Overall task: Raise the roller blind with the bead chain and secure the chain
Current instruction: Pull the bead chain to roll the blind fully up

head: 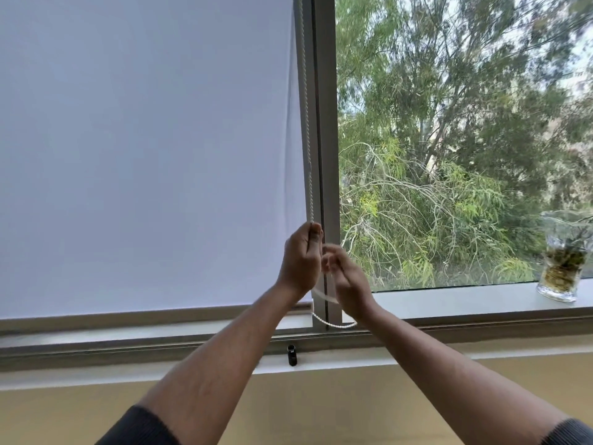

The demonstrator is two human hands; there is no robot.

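Left hand (pixel 300 258) grips bead chain (pixel 307 130); no writing legible.

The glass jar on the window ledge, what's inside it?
Inside the glass jar, yellowish-green plant bits sit in the lower half, with thin stems poking up. The picture is too blurry to tell what plant it is, or whether there's water.

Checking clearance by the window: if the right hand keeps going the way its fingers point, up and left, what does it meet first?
Most likely the left hand, which grips the bead chain right beside the right hand. The window frame post stands just behind; depth is unclear.
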